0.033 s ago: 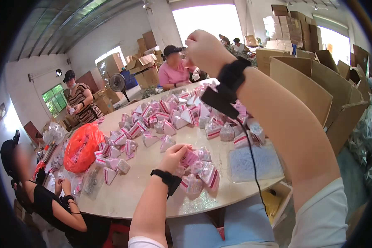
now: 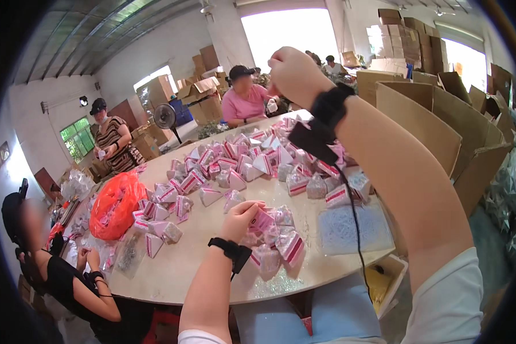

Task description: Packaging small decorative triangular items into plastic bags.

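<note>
Over the near part of the table, my left hand (image 2: 241, 220) is closed in a pinch on a pink card (image 2: 262, 220). The card sits against a small cluster of pink-and-white triangular packets (image 2: 289, 245) with shiny, glittery contents. My right hand (image 2: 297, 70) is raised high above the far side of the table, its fingers curled shut. Whatever those fingers hold, if anything, is hidden. Each of my wrists wears a black strap; the right one carries a dark box (image 2: 312, 143) with a cable hanging from it.
A wide pile of similar packets (image 2: 235, 163) covers the table's middle. At left lies a red plastic bag (image 2: 117, 206); at right, a clear bag of pale-blue strands (image 2: 350, 226). Large open cartons (image 2: 418, 114) stand on the right. Co-workers (image 2: 243, 100) are around the table.
My raised right hand has moved slightly right and down. The left hand stays in place on the pink card.
</note>
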Motion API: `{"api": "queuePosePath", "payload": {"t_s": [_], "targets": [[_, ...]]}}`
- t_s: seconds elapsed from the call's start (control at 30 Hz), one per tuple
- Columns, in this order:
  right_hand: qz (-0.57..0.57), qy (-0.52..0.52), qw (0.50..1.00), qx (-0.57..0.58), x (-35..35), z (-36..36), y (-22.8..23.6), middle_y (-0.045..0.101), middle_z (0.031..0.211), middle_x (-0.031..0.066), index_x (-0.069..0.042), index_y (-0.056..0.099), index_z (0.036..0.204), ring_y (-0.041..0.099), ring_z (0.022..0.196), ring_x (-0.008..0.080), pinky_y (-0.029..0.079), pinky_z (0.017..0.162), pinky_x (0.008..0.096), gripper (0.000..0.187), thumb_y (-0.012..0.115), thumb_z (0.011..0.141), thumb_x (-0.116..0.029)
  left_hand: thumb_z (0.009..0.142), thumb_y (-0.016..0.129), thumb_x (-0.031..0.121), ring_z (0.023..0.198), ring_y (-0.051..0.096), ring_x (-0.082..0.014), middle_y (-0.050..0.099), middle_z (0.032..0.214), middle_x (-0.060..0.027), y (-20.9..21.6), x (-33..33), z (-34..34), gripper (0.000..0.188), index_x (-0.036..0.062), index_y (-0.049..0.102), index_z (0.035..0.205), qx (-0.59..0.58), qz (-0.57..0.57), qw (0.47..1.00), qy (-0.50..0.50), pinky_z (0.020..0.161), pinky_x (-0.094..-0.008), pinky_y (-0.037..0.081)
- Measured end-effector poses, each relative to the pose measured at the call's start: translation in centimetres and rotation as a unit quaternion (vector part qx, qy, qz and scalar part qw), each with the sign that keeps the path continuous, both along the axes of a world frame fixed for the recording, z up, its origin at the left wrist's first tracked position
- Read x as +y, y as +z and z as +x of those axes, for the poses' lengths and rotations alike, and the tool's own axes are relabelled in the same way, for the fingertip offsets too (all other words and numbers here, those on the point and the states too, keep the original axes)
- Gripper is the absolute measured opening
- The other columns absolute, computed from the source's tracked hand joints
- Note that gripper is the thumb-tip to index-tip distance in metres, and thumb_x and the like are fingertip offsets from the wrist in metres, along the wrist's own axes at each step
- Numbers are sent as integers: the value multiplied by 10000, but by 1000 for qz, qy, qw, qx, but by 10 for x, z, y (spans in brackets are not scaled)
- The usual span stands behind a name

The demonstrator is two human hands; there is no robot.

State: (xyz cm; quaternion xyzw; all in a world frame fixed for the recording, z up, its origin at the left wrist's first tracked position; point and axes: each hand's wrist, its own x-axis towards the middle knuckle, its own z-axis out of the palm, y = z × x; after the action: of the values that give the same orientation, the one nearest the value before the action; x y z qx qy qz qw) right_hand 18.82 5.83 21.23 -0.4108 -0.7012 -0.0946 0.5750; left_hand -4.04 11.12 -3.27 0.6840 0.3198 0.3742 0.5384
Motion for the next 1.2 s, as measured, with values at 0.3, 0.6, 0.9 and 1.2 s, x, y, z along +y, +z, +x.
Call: {"api": "queuePosePath", "payload": {"t_s": [0.3, 0.6, 0.9, 1.2], "targets": [[-150, 3, 965, 213, 30, 40, -72, 581, 662, 118, 30, 544, 915, 639, 520, 201, 490, 462, 294, 164, 497, 908, -128, 862, 563, 52, 889, 610, -151, 644, 939, -74, 53, -9, -27, 131, -18, 648, 933, -13, 20, 999, -48, 803, -262, 468], [-256, -10, 943, 210, 45, 42, -123, 613, 690, 132, 23, 572, 951, 630, 525, 196, 503, 497, 318, 183, 504, 909, -142, 777, 493, 186, 946, 573, -291, 602, 840, -94, 45, 16, -72, 168, 27, 547, 782, -463, -107, 875, -96, 885, -504, 438], [-300, -3, 944, 134, 60, -2, -192, 613, 729, 170, -11, 584, 879, 630, 593, 260, 496, 533, 370, 142, 550, 860, -147, 874, 421, 621, 1272, 374, -349, 358, 1401, -250, 86, 22, -60, 834, -73, 368, 1334, -459, -123, 865, -162, 1081, -460, 260], [-227, -5, 971, 80, 67, -20, -195, 571, 660, 112, 12, 542, 859, 572, 504, 183, 467, 480, 330, 122, 515, 875, -105, 936, 346, 540, 1396, 191, -306, 183, 1500, -211, 120, 12, -29, 772, -20, 172, 1438, 530, 384, 731, 193, 1111, -487, 180]]}}
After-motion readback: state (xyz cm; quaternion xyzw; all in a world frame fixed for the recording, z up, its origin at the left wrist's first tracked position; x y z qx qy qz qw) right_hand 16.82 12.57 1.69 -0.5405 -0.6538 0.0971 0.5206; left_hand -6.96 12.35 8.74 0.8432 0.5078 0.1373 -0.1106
